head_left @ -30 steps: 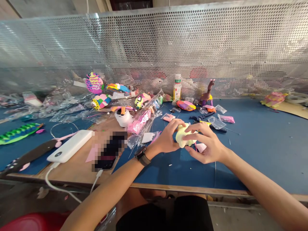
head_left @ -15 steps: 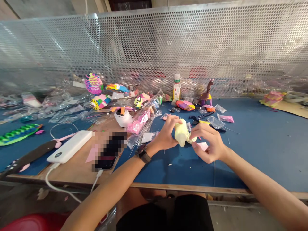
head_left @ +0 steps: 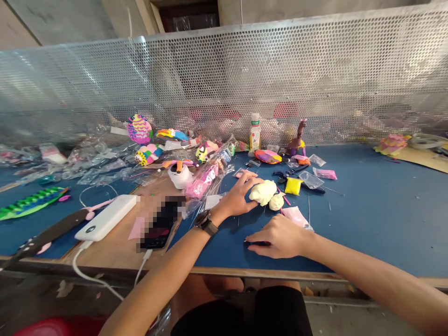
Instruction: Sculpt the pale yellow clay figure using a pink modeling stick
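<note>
A lump of pale yellow clay (head_left: 263,192) lies on the blue tabletop, with the thumb and fingers of my left hand (head_left: 238,195) closed around its left end. A smaller ball of the same pale yellow clay (head_left: 276,201) sits against its right side. Nearer the table's front edge, my right hand (head_left: 275,237) is low over the surface. Its index finger and thumb point left, their tips slightly apart, by a tiny white scrap (head_left: 246,240). The other right fingers are curled. Beyond the wrist lies a pale pink packet (head_left: 297,217), and a bright yellow packet (head_left: 293,185) is behind the clay.
Pliers (head_left: 313,186) and clear wrappers lie behind the packets. A white bottle (head_left: 255,133) stands by the perforated metal screen (head_left: 224,70). Finished clay figures and thin wires crowd the back left. A power bank (head_left: 107,217) and a phone (head_left: 163,224) rest on a brown board.
The pale yellow clay has come down onto the table, and the lump has turned onto its side. My right hand has left the smaller ball and moved toward the front edge.
</note>
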Tool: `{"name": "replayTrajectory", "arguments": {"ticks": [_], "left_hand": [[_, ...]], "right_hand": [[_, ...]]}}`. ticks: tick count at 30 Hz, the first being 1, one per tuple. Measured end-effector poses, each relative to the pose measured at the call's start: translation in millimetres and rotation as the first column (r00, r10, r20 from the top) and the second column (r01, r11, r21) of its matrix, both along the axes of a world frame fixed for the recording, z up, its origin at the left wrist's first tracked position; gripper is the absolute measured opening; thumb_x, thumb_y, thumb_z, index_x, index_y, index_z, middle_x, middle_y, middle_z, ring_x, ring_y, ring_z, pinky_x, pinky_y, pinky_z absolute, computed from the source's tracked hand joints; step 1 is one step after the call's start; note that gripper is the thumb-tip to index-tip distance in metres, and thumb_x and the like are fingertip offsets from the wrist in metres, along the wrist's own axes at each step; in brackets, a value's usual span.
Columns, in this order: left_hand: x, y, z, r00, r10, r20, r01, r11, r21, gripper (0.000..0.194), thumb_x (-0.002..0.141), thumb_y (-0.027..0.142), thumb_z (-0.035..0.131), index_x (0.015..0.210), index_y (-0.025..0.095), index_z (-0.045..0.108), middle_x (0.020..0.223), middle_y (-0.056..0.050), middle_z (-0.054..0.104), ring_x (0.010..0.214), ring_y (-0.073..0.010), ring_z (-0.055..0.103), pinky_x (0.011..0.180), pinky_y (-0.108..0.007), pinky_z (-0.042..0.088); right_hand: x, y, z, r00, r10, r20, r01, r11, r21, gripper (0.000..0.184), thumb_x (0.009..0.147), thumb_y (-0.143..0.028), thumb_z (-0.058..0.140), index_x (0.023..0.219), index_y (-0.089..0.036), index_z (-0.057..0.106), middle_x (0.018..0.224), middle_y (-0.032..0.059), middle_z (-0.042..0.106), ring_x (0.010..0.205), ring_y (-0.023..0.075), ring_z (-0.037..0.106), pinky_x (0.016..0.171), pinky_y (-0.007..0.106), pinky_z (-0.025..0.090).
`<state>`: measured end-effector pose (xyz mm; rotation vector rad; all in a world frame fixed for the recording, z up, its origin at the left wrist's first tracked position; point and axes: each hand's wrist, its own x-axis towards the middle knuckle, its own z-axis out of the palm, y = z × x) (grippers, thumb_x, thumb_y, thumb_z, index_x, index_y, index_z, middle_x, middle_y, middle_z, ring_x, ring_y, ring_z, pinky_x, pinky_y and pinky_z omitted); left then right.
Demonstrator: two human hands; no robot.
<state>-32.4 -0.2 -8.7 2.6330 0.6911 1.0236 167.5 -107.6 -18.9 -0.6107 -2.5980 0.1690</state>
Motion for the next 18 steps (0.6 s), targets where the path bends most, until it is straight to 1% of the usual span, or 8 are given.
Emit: {"name": "replayTrajectory", "arguments": {"ticks": [3, 5, 7, 9, 11, 12, 15, 18], "left_hand": [[-1, -1, 0.7, 0.997, -0.04, -0.07, 0.04, 0.999, 0.005, 0.066, 0.083, 0.024, 0.076, 0.145, 0.023, 0.054, 0.149, -0.019, 0.049, 0.148, -0.0378, 0.046, 0.124, -0.064, 0.041], [-2, -3, 2.3, 0.991, -0.062, -0.116, 0.063, 0.998, 0.006, 0.066, 0.085, 0.025, 0.076, 0.148, 0.023, 0.055, 0.157, -0.02, 0.045, 0.152, -0.0393, 0.043, 0.126, -0.063, 0.04], [-3, -5, 4.2, 0.986, -0.078, -0.146, 0.081, 0.997, 0.013, 0.063, 0.089, 0.024, 0.073, 0.15, 0.026, 0.056, 0.165, -0.018, 0.041, 0.156, -0.0386, 0.04, 0.128, -0.062, 0.037], [-4, -7, 5.6, 0.984, -0.081, -0.162, 0.085, 0.996, 0.015, 0.059, 0.092, 0.022, 0.069, 0.15, 0.028, 0.058, 0.168, -0.016, 0.041, 0.157, -0.0372, 0.04, 0.13, -0.06, 0.036], [-4, -9, 6.3, 0.983, -0.067, -0.169, 0.07, 0.997, 0.012, 0.056, 0.094, 0.021, 0.066, 0.149, 0.027, 0.06, 0.166, -0.015, 0.044, 0.155, -0.0364, 0.043, 0.129, -0.059, 0.037], [-5, -9, 6.4, 0.984, -0.058, -0.17, 0.061, 0.998, 0.013, 0.054, 0.095, 0.021, 0.065, 0.149, 0.026, 0.06, 0.163, -0.016, 0.047, 0.154, -0.036, 0.045, 0.129, -0.059, 0.038], [-6, -11, 5.8, 0.985, -0.03, -0.17, 0.037, 0.999, 0.033, 0.051, 0.097, 0.021, 0.06, 0.148, 0.025, 0.061, 0.155, -0.015, 0.055, 0.148, -0.0348, 0.051, 0.128, -0.057, 0.041], [-8, -12, 4.5, 0.985, 0.009, -0.174, 0.003, 0.998, 0.065, 0.048, 0.098, 0.021, 0.056, 0.146, 0.023, 0.061, 0.15, -0.016, 0.058, 0.146, -0.0338, 0.052, 0.126, -0.055, 0.044]], "right_hand": [[-1, 2, -1.2, 1.0, -0.004, 0.017, 0.005, 0.998, -0.059, 0.021, 0.103, -0.033, 0.066, 0.105, -0.026, 0.085, 0.075, 0.002, 0.082, 0.053, 0.0148, 0.069, 0.047, 0.031, 0.028], [-3, 2, 0.5, 0.999, -0.039, 0.021, 0.042, 0.993, -0.108, 0.018, 0.102, -0.032, 0.068, 0.103, -0.026, 0.085, 0.072, 0.0008, 0.081, 0.055, 0.0149, 0.069, 0.049, 0.029, 0.03], [-6, 2, 2.1, 0.997, -0.068, 0.022, 0.071, 0.984, -0.161, 0.016, 0.101, -0.031, 0.07, 0.106, -0.026, 0.084, 0.074, 0.0005, 0.082, 0.058, 0.0152, 0.071, 0.05, 0.027, 0.034], [-8, 1, 2.2, 0.997, -0.078, 0.015, 0.08, 0.977, -0.197, 0.017, 0.102, -0.028, 0.069, 0.108, -0.026, 0.084, 0.083, 0.0014, 0.084, 0.064, 0.0159, 0.075, 0.054, 0.026, 0.038], [-11, 1, 1.0, 0.996, -0.087, 0.012, 0.087, 0.973, -0.211, 0.016, 0.102, -0.025, 0.067, 0.105, -0.026, 0.084, 0.089, 0.0019, 0.085, 0.069, 0.0165, 0.077, 0.056, 0.026, 0.04], [-11, 1, 0.1, 0.996, -0.09, 0.018, 0.092, 0.973, -0.212, 0.016, 0.102, -0.024, 0.067, 0.104, -0.025, 0.083, 0.088, 0.0019, 0.085, 0.07, 0.0166, 0.077, 0.056, 0.026, 0.041], [-13, 0, -1.3, 0.994, -0.086, 0.063, 0.097, 0.977, -0.19, 0.015, 0.104, -0.026, 0.065, 0.104, -0.024, 0.081, 0.084, 0.0025, 0.083, 0.067, 0.0163, 0.075, 0.055, 0.027, 0.038], [-13, -2, 1.4, 0.99, -0.084, 0.113, 0.101, 0.982, -0.157, 0.018, 0.107, -0.029, 0.06, 0.109, -0.022, 0.077, 0.08, 0.0034, 0.081, 0.062, 0.0161, 0.071, 0.054, 0.028, 0.034]]}}
